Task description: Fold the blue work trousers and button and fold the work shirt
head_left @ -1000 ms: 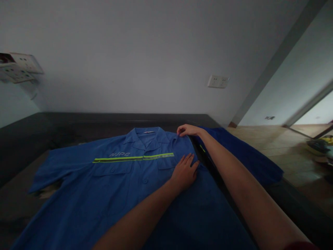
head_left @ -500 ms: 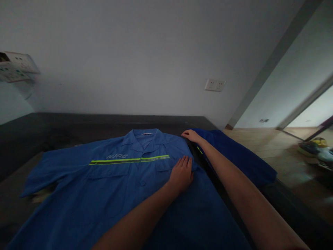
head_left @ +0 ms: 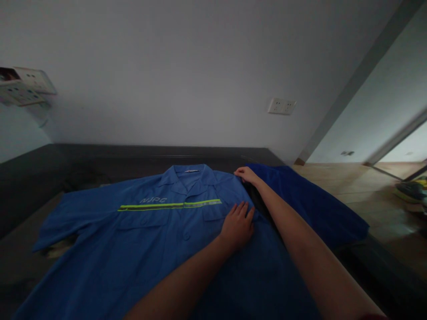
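Observation:
A blue short-sleeved work shirt (head_left: 143, 244) lies spread front up, its collar toward the wall. It bears a yellow-green and grey stripe across the chest and the letters NJPC. The sleeve on the left is stretched out; on the right no sleeve extends past the shoulder. My left hand (head_left: 237, 226) rests flat on the right chest of the shirt, fingers stretched and slightly apart. Farther up, my right hand (head_left: 246, 174) pinches the shirt's edge at the shoulder. Beside it lies a darker blue cloth (head_left: 310, 204), partly hidden by my right forearm.
Beneath the garments is a dark surface (head_left: 140, 152) that meets a pale wall (head_left: 167, 80). A double wall socket (head_left: 282, 106) sits on that wall. Wooden floor (head_left: 350, 178) shows at the right, with blurred items (head_left: 413, 191) at the far edge.
The view has shifted slightly, so most things appear a little farther right. Both hands keep nearly the same places on the shirt, and the left fingers are somewhat more spread.

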{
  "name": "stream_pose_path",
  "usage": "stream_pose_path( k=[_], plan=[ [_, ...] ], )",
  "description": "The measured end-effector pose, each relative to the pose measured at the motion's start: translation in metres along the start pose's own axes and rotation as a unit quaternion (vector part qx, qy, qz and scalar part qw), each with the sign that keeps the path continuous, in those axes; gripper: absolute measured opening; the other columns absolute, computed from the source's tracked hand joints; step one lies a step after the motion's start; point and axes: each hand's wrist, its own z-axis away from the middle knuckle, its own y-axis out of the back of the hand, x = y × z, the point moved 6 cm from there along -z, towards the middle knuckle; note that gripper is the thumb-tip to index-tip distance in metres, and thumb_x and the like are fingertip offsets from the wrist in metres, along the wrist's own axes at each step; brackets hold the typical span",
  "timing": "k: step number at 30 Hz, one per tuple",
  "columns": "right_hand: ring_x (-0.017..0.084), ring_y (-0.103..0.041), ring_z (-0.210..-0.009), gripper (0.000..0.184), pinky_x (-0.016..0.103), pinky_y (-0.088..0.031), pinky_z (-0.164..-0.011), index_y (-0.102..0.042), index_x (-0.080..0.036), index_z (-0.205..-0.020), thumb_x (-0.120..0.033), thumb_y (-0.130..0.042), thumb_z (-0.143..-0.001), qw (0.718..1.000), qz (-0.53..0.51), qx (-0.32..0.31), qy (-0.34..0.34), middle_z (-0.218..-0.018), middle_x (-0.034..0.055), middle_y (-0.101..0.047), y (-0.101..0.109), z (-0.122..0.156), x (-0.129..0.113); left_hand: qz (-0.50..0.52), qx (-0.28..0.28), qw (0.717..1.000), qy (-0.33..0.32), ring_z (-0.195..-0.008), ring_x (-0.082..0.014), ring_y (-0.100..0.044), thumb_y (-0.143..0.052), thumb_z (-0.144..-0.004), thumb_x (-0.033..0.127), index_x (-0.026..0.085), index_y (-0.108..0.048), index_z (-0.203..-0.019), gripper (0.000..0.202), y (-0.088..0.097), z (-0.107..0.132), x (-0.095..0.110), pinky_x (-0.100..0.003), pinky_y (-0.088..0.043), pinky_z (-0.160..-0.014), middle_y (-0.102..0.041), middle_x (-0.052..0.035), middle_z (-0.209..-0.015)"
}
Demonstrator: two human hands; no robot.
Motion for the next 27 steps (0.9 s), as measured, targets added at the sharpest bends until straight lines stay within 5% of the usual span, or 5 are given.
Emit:
stream_pose_path(
  k=[10,15,20,27],
  plan=[
    [0.018,-0.064,-0.088,0.022,0.029,-0.046,-0.078,-0.066,-0.018,-0.091,-0.030,-0.049,-0.097,0.995,0.086,0.039,0.020,-0.092,0.0051,-0.070,0.000,-0.001,-0.031,-0.015,0.007,1.000,-0.017,-0.131,-0.0260,-0.041,-0.040,-0.093,0.028,0.019,-0.046,-0.136,0.044,0.003,0.000,0.001,-0.044,-0.033,-0.109,-0.047,-0.0128,-0.141],
    [0.027,-0.064,-0.097,0.029,0.034,-0.043,-0.080,-0.062,-0.019,-0.107,-0.038,-0.042,-0.098,0.985,0.157,0.076,-0.002,-0.103,0.0146,-0.069,-0.007,0.005,-0.041,-0.021,0.025,0.999,-0.013,-0.125,-0.0267,-0.046,-0.042,-0.091,0.028,0.019,-0.048,-0.133,0.043,0.009,0.000,0.002,-0.046,-0.035,-0.107,-0.052,-0.0128,-0.134],
    [0.030,-0.064,-0.097,0.038,0.038,-0.043,-0.083,-0.063,-0.017,-0.102,-0.048,-0.041,-0.096,0.979,0.173,0.104,-0.006,-0.098,0.0170,-0.069,-0.012,0.005,-0.051,-0.010,0.025,1.000,0.003,-0.121,-0.0262,-0.047,-0.046,-0.089,0.028,0.019,-0.046,-0.134,0.047,0.010,0.000,0.001,-0.049,-0.027,-0.112,-0.053,-0.0131,-0.128],
    [0.026,-0.060,-0.102,0.045,0.035,-0.044,-0.084,-0.060,-0.017,-0.105,-0.042,-0.023,-0.102,0.972,0.104,0.209,-0.025,-0.108,0.0146,-0.064,0.031,0.016,-0.051,-0.001,0.026,0.999,0.031,-0.130,-0.0286,-0.041,-0.044,-0.090,0.034,0.020,-0.045,-0.136,0.048,0.008,0.002,-0.003,-0.049,-0.029,-0.111,-0.046,-0.0148,-0.138]
  ],
)
